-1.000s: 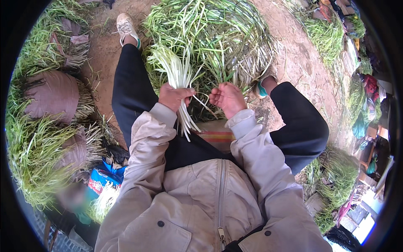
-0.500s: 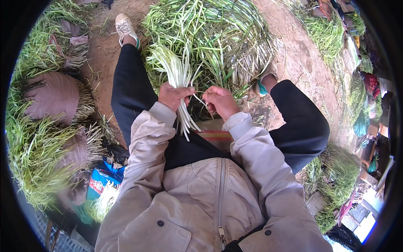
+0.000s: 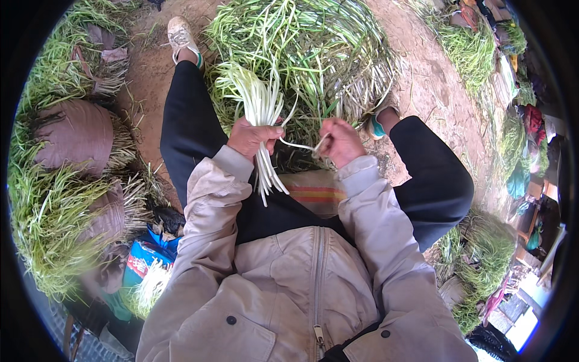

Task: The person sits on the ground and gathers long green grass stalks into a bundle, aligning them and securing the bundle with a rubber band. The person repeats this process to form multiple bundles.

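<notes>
No legible words or numbers are showing anywhere. A blue-and-red printed plastic bag is carrying pale marks too small for reading.

The bare right hand has drawn rightward, away from the bare left hand; one slender white stalk now stretches sideways between them.
</notes>
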